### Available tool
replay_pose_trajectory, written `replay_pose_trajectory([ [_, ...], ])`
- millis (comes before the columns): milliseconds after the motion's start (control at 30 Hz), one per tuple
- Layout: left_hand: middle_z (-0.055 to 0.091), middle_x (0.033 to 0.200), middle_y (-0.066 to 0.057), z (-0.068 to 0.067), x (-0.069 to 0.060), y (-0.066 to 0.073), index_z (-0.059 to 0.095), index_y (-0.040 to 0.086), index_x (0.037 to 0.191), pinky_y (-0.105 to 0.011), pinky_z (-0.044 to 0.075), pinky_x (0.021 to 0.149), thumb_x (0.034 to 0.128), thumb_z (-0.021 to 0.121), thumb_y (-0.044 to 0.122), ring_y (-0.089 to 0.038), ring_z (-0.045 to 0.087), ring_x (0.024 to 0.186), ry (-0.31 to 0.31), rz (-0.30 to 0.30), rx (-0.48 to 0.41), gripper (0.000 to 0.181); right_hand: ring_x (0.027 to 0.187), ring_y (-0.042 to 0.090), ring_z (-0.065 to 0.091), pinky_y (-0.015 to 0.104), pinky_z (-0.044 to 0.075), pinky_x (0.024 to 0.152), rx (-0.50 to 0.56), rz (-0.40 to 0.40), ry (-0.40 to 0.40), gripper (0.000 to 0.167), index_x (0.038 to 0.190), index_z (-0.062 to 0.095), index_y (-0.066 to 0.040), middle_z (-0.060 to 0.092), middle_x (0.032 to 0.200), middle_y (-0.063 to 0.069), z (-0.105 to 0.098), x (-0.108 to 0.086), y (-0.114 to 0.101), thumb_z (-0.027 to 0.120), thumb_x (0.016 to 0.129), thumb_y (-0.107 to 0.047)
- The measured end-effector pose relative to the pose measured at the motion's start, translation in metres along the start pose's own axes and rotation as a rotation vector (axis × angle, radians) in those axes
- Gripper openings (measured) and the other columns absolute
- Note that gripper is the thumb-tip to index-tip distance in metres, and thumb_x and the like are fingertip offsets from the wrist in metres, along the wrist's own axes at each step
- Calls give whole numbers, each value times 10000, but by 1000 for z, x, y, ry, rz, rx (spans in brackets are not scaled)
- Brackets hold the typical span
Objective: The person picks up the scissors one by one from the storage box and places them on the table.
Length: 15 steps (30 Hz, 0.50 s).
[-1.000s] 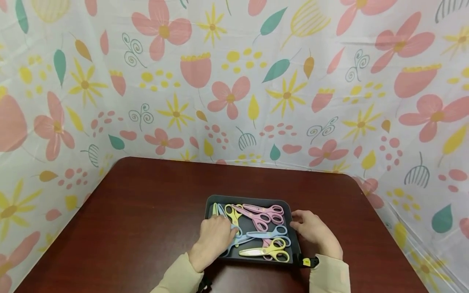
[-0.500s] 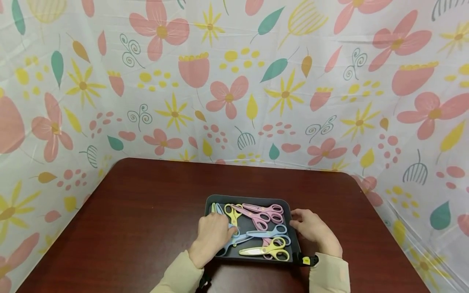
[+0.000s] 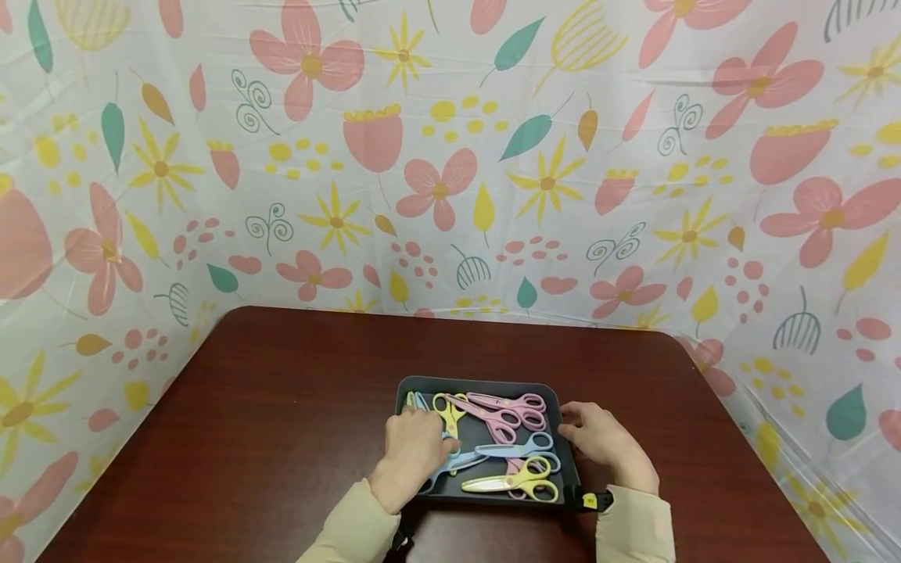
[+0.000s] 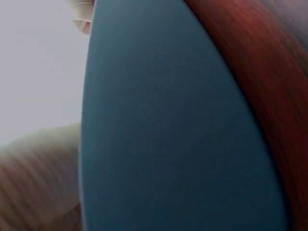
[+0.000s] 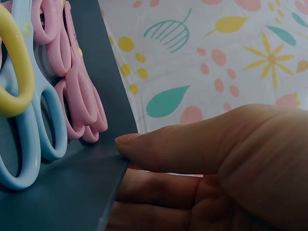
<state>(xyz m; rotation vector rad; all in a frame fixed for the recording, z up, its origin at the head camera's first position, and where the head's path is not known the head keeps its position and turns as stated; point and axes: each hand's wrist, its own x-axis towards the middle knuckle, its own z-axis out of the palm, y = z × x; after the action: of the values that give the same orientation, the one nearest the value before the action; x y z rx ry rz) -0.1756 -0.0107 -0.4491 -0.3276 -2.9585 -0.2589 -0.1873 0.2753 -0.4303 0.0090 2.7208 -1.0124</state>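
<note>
A dark grey tray [image 3: 479,385] holds several pink, blue and yellow scissors. My left hand [image 3: 411,452] reaches down over the tray's left part, its thumb beside blue scissors [image 3: 457,463]; its fingertips and anything they hold are hidden. In the left wrist view, the tray's wall [image 4: 178,115] covers most of what lies behind it. My right hand [image 3: 611,447] grips the tray's right side. The right wrist view shows that hand [image 5: 207,163] with its thumb at the rim and fingers against the outer wall, near blue handles [image 5: 55,125] and pink handles [image 5: 82,101].
The tray rests on a dark reddish-brown table [image 3: 281,407], near its front. Behind and at both sides of the table hangs a white cloth [image 3: 450,258] with flowers and leaves. Yellow scissors [image 3: 486,484] lie at the tray's front right.
My left hand has shifted slightly left and away from me, covering more of the scissor tips at the tray's back left. My right hand has stayed at the rim.
</note>
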Motion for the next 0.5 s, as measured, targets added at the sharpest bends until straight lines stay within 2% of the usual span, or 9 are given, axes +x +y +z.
replay_pose_trajectory([
  [133,621,717,-109,-4,0,-2,664,119,672,-431,450,551,755,771,467,-262,582,702,-23,11,29,373,731,225,665,404,558,639,-1,-5,3,359,1277,546,73,668,1029,177,-1,0,0,597,941,-45],
  [333,563,659,-49,-10,0,-9,524,164,583,-440,468,582,763,771,355,-251,587,654,-118,13,3,361,730,228,663,406,557,641,-6,-2,4,357,1272,550,71,668,1030,181,-1,0,0,599,937,-41],
  [500,582,652,-45,-11,0,-8,518,166,586,-429,461,582,717,784,315,-260,597,639,-104,30,-10,331,727,227,659,410,558,647,-10,7,3,356,1277,551,59,667,1025,169,0,0,1,598,940,-43],
])
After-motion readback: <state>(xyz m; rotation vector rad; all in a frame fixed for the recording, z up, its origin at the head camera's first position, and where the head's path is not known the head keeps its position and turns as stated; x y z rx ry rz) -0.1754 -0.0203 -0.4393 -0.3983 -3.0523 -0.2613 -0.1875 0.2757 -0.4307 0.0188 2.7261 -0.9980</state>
